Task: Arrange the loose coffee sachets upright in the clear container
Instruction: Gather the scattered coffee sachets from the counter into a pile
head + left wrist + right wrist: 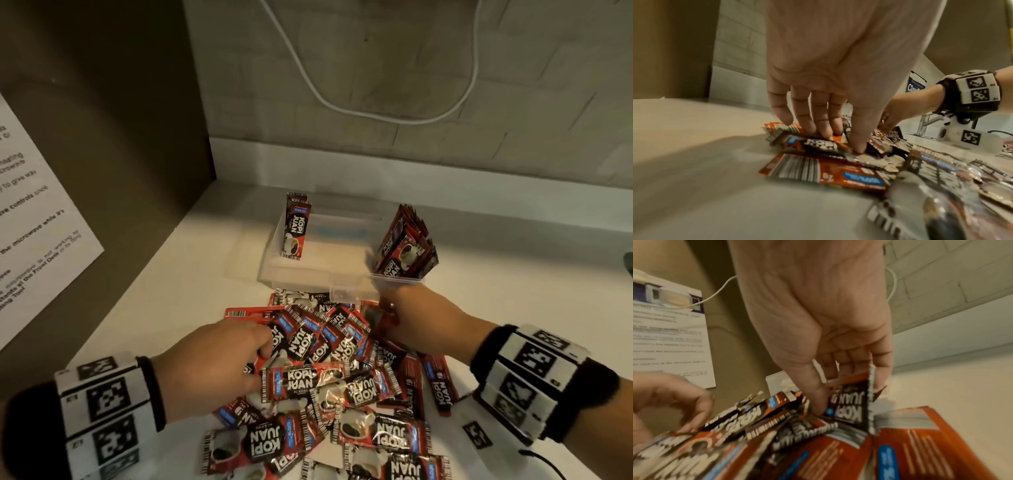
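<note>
A pile of red-and-black coffee sachets (342, 394) lies loose on the pale counter. Behind it stands the clear container (270, 260). A couple of sachets (295, 226) stand upright at its left end, and a leaning bundle (406, 243) fills its right end. My left hand (267, 346) is on the pile's left side. Its thumb and fingers (824, 129) pinch a flat sachet (818, 145). My right hand (387, 308) is at the pile's far edge, just before the container's front rim. It pinches one sachet (851, 402), tipped up on its edge.
A brown side panel with a printed notice (41, 219) closes off the left. A tiled wall with a hanging white cable (376, 116) runs behind the container. Bare counter (164, 294) lies left of the pile. A tap (925, 123) stands far right.
</note>
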The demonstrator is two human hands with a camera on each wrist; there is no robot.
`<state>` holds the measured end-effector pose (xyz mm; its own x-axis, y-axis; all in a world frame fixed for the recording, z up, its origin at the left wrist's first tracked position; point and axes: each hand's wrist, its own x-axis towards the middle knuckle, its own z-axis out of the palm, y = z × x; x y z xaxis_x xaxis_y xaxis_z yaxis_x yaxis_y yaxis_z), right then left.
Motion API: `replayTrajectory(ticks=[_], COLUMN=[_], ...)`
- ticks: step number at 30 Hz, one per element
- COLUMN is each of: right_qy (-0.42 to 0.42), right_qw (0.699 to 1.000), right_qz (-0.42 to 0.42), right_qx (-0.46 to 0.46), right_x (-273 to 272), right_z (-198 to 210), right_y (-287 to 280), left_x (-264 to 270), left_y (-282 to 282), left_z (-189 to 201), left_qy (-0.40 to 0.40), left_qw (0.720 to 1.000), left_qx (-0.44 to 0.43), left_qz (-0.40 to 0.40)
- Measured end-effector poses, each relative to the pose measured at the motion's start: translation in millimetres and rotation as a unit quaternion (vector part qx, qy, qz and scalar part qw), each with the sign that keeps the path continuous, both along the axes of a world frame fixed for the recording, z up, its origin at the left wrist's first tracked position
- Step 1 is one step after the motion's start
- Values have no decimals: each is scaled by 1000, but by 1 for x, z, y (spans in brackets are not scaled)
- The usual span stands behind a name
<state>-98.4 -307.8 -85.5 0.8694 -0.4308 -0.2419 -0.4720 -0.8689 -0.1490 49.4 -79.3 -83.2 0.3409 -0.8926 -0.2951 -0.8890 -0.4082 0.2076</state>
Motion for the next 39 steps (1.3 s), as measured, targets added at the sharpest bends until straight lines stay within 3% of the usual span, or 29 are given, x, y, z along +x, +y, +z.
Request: replayTrajectory(ticks=[4, 9, 16, 24, 30, 32, 34, 36, 39], right_qy=[39, 59, 67, 108, 88, 20, -61, -129, -132], right_qw=[999, 995, 980, 982, 974, 969, 958, 947, 963], right_qz=[-24, -75, -153, -132, -186, -212, -220, -183, -19], right_qx=[-2, 23, 106, 83, 94, 126, 174, 232, 234], right_x=[-9, -29, -48, -51, -49, -51, -51, -47, -36], right_z=[22, 36, 21, 4, -3, 3, 12, 21, 30], right_y=[-5, -10, -14, -1, -9, -12, -13, -9, 10], left_x=[2, -10, -25, -31, -18, -11, -4, 4, 17], left_y=[-7, -18, -39, -43, -45, -45, -43, -41, -39], left_z=[1, 7, -5, -5, 14, 23, 30, 34, 30], left_qy=[17, 22, -15, -28, 94, 181, 314, 386, 329], left_qw=[1000, 995, 996, 994, 992, 983, 946, 910, 927], left_qx=[2, -94, -34, -11, -4, -21, -50, -67, -65], left_qz=[16, 2, -82, -105, -78, -30, 64, 137, 167])
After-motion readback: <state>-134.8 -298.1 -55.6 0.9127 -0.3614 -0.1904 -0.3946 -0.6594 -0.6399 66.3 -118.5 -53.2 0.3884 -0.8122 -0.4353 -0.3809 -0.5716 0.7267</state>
